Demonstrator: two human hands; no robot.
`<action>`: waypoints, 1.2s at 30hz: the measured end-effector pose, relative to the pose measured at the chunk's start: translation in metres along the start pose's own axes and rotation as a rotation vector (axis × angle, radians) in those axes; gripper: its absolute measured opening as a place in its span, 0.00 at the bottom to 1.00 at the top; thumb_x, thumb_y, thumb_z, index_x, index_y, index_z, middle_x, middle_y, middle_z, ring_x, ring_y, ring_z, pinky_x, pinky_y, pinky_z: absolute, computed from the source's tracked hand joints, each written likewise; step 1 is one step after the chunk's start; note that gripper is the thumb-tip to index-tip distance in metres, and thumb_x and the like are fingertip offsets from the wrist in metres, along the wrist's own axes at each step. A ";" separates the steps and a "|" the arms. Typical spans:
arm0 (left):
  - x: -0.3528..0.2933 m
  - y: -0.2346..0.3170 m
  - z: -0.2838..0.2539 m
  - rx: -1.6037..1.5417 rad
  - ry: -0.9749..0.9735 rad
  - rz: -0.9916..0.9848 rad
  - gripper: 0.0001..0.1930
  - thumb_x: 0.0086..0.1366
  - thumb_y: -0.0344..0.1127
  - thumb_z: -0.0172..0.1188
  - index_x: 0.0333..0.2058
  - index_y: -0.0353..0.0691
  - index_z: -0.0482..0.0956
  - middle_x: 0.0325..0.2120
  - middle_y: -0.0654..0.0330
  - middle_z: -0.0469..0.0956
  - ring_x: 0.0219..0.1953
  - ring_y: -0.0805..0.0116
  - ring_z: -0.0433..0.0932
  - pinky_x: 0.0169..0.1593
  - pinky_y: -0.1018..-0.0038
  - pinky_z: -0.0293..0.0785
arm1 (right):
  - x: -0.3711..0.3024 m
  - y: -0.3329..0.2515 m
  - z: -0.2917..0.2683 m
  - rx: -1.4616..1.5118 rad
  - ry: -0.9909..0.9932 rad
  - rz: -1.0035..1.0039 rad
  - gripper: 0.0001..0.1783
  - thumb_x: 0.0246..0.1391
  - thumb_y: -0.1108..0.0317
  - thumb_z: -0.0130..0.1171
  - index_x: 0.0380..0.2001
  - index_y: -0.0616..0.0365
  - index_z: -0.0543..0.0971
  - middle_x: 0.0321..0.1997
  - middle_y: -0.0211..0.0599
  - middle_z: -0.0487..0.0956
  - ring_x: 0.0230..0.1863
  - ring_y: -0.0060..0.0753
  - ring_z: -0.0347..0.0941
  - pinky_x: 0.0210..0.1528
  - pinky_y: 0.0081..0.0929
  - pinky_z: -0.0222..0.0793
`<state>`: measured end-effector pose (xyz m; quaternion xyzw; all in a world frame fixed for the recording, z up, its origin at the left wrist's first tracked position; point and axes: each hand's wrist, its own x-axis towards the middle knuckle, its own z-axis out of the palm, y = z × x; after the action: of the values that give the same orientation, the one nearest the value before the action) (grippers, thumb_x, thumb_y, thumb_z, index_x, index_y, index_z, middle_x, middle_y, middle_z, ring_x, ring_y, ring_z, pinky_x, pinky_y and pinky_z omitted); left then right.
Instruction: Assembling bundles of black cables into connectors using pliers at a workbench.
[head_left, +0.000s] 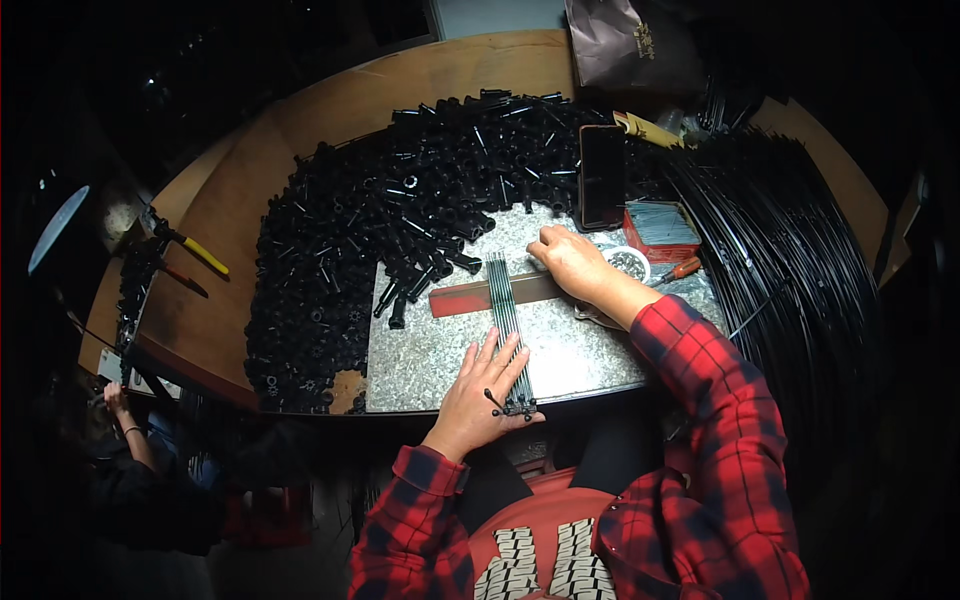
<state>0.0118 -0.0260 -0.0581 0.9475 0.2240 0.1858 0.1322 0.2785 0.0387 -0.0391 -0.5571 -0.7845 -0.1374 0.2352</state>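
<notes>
L hand [474, 402] on 1 rod bndl [504, 298], R hand [574, 264] nr 1 bowl [646, 267]

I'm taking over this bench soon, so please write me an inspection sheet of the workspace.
Surface: grey speckled slab.
Job's things: thin rods lying across a red-and-brown bar.
Clutter: heap of black parts, upright phone, red box, white bowl, orange-handled tool.
Left hand: fingers extended over the rods.
Right hand: at the bar's right part; whether holding anything, cannot tell.
Cables: long black strands at right; whether cables, cannot tell.
Surroundings: another person's hand far left; yellow-handled tool left; bag behind.
</notes>
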 end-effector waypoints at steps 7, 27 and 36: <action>0.002 0.000 0.002 -0.002 -0.017 -0.002 0.46 0.40 0.53 0.73 0.57 0.38 0.66 0.62 0.49 0.59 0.67 0.45 0.51 0.66 0.50 0.48 | -0.003 0.001 -0.004 -0.056 0.016 0.022 0.06 0.47 0.71 0.50 0.27 0.61 0.75 0.32 0.44 0.73 0.40 0.45 0.72 0.40 0.36 0.72; 0.003 0.002 0.000 0.014 -0.010 0.010 0.47 0.39 0.53 0.74 0.57 0.38 0.65 0.63 0.48 0.58 0.67 0.43 0.50 0.65 0.49 0.49 | 0.001 0.001 0.002 -0.066 -0.047 0.015 0.09 0.51 0.69 0.49 0.33 0.56 0.78 0.34 0.40 0.72 0.41 0.42 0.71 0.44 0.35 0.70; 0.003 0.001 0.001 0.016 -0.007 0.018 0.47 0.40 0.53 0.73 0.58 0.37 0.65 0.62 0.48 0.58 0.66 0.43 0.51 0.65 0.49 0.49 | 0.005 -0.002 0.001 -0.046 -0.072 0.033 0.09 0.50 0.69 0.50 0.33 0.57 0.78 0.33 0.40 0.72 0.41 0.42 0.71 0.43 0.35 0.70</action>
<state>0.0150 -0.0259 -0.0581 0.9512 0.2165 0.1816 0.1238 0.2746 0.0429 -0.0373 -0.5799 -0.7797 -0.1314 0.1962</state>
